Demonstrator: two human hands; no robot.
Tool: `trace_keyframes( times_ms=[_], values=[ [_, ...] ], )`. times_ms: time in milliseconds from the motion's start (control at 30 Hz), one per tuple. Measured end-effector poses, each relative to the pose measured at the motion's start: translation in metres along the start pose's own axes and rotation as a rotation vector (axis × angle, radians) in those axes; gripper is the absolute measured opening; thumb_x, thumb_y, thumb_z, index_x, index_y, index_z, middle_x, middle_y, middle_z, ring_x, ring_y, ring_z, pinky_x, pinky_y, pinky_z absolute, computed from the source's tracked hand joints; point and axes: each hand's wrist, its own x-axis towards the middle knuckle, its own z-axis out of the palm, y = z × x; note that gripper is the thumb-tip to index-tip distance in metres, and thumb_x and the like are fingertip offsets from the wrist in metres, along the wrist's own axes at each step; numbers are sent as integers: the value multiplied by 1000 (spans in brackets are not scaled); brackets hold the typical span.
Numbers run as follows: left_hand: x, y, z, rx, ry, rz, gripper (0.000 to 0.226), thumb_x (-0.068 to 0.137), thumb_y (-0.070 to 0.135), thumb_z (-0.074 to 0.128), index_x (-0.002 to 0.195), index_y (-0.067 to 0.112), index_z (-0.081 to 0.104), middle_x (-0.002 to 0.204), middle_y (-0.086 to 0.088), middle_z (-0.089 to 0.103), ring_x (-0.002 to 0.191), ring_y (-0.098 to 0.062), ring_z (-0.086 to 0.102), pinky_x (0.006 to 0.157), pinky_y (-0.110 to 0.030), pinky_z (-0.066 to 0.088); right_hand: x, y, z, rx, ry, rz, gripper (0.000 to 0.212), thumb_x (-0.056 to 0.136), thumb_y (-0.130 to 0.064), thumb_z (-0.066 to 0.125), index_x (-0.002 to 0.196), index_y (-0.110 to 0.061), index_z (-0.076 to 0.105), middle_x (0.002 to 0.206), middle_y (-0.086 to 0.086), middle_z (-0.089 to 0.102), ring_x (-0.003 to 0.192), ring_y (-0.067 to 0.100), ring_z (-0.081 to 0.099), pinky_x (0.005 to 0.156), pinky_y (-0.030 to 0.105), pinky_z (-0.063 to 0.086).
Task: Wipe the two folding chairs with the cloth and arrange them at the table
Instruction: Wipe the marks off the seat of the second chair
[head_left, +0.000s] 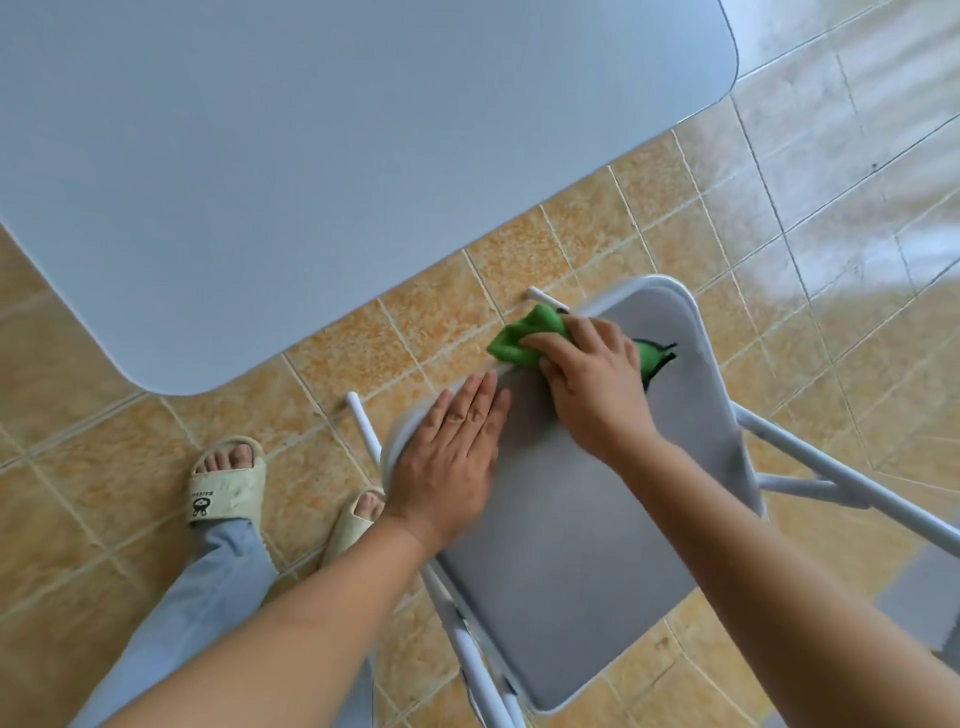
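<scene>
Green cloth: my right hand grips the small green microfibre cloth at the seat's front rim, about 12 o'clock from the seat's middle; a darker tail of it shows at 3 o'clock of my knuckles.
Cloth handling: I judge it soft, light and limp, so it bunches under the palm and is best held in a wad, not by a corner.
Chair: the grey padded folding chair with white metal tube frame stands open on the tan tiled floor, at 5 o'clock from the pale grey-blue bench with rounded corners, apart from it.
Chair handling: I judge the tube frame stiff and fairly light, the padded seat smooth and likely to pivot when pushed; for carrying I would take the frame tubes or the seat rim, not the pad.
Right fingers: curled round the cloth, pressing it onto the rim.
Left fingers: my left hand lies flat on the seat at its 9 o'clock side, fingers straight and close together, holding nothing, steadying the seat.
Second chair: not in view.
Feet: my beige slide sandals stand at 9 o'clock of the chair, near its front leg.
Progress: I judge wiping is under way on this first chair; arranging is not yet done.
</scene>
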Motion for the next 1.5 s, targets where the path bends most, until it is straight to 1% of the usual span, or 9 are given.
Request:
trace_keyframes(
  times_ms=[100, 300, 533, 667, 800, 1067, 1300, 1433, 1500],
  values=[
    [-32, -4, -5, 13, -37, -47, 55, 96, 25, 33, 146, 3, 32, 153, -15, 30, 142, -30, 29, 114, -45, 23, -3, 6, -7, -32, -54, -198, 30, 92, -21, 57, 119, -30, 65, 125, 5, 60, 117, 37, 46, 94, 48, 36],
    [-84, -5, -4, 53, -119, -60, 58, 96, 33, 31, 146, 5, 34, 155, -14, 26, 143, -28, 26, 112, -44, 21, 44, 37, -26, -98, 8, 240, 29, 92, -18, 52, 114, -28, 68, 125, 7, 56, 115, 36, 39, 93, 47, 33],
    [-87, -9, 3, 11, -103, -25, 58, 98, 35, 37, 147, 5, 33, 154, -13, 31, 143, -28, 28, 111, -45, 25, 18, -74, 19, -10, -332, -363, 33, 95, -34, 41, 123, -36, 58, 116, -2, 59, 113, 27, 45, 93, 43, 31],
    [-89, -10, 4, 31, -122, -44, 58, 99, 36, 32, 149, 7, 28, 157, -12, 24, 145, -25, 22, 115, -42, 16, 81, -5, 4, -301, -451, -103, 41, 93, -46, 32, 125, -35, 56, 130, 9, 54, 118, 32, 45, 97, 47, 33],
    [-89, -16, 4, 54, -112, -24, 58, 98, 36, 34, 149, 7, 30, 157, -11, 24, 145, -25, 23, 116, -42, 13, 87, 44, -17, -344, -289, 331, 50, 93, -53, 25, 128, -29, 52, 136, 17, 41, 125, 39, 33, 103, 54, 28],
    [-92, -20, 7, 40, -89, 36, 61, 98, 37, 31, 150, 5, 25, 158, -13, 21, 145, -27, 21, 117, -43, 15, 19, -19, 15, -183, -116, -346, 50, 93, -61, 29, 114, -31, 63, 109, 3, 57, 104, 30, 49, 91, 40, 34],
    [-60, -11, -4, -54, -47, -15, 63, 96, 32, 33, 150, 2, 21, 158, -17, 16, 147, -29, 13, 119, -50, 8, 17, 96, 28, 229, 364, 605, 47, 96, -50, 37, 139, -33, 41, 145, 12, 38, 130, 33, 33, 111, 44, 23],
    [15, 1, -12, 31, -67, 152, 63, 94, 34, 34, 148, 3, 27, 155, -17, 25, 144, -30, 23, 116, -53, 20, -84, 94, 64, 418, 488, 1051, 45, 99, -36, 38, 144, -29, 38, 153, 11, 30, 137, 33, 28, 112, 45, 23],
    [49, 8, -4, 126, -160, 307, 64, 98, 39, 27, 151, 6, 10, 159, -15, 10, 147, -28, 7, 117, -51, 9, -135, 81, 80, 453, 560, 1284, 42, 100, -27, 41, 141, -21, 44, 144, 19, 41, 131, 37, 36, 108, 43, 27]
  ],
)
